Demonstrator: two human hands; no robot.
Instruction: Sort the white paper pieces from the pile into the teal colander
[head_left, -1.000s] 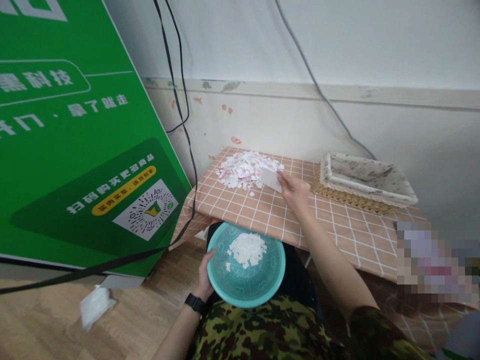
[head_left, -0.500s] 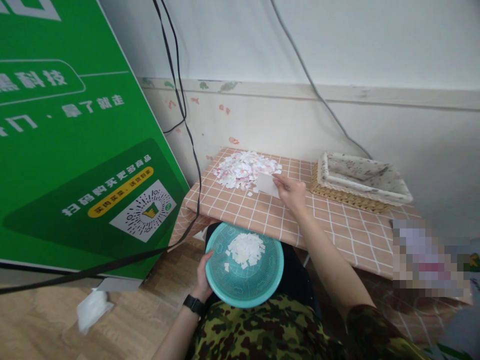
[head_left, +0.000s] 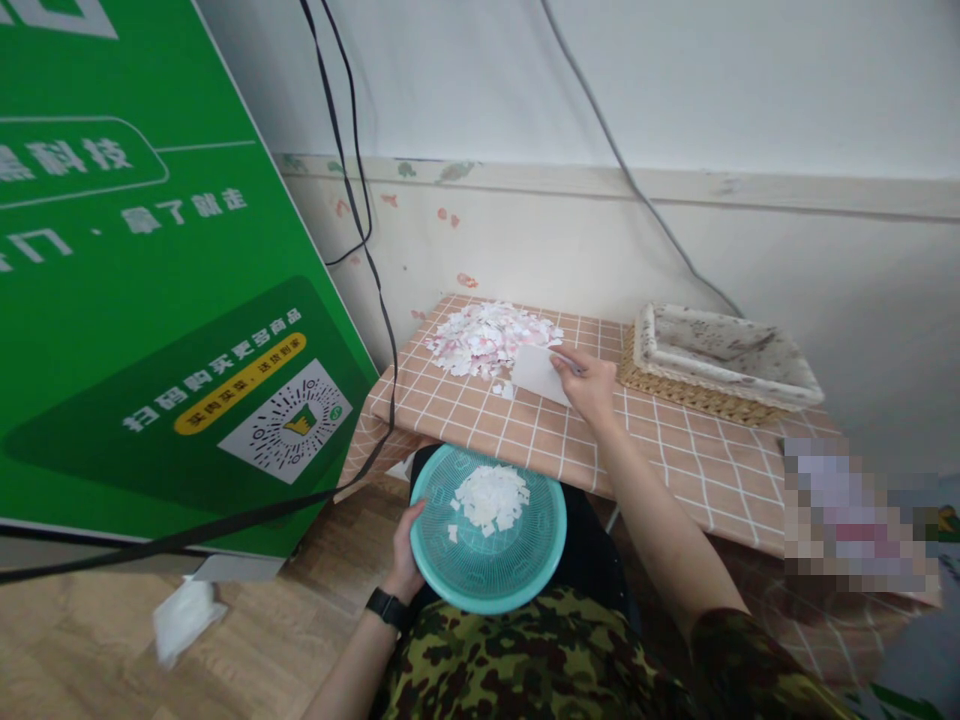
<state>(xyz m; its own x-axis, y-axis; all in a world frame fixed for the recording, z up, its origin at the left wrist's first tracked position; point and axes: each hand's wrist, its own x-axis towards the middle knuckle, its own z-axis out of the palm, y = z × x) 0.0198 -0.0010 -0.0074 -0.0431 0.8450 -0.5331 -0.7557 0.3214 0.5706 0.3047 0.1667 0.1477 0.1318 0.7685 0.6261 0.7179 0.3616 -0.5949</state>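
Note:
My left hand grips the left rim of a round green plastic colander, which rests over my lap just below the table edge. Inside it lies a small heap of white paper scraps. My right hand pinches a flat white card between thumb and fingers, above the table. The card's left end is beside a large pile of torn white and pinkish paper pieces. A couple of loose scraps lie under the card's left corner.
A brown checked tablecloth covers the table. At the back right stands a wicker basket with a cloth lining. A black strap hangs across the table's left corner, near a green printed panel. A white plastic bag lies on the floor.
My right hand has shifted slightly right and toward me with the card. Loose scraps now show near the card's left corner, a little apart from the pile. My left hand and the colander look unmoved.

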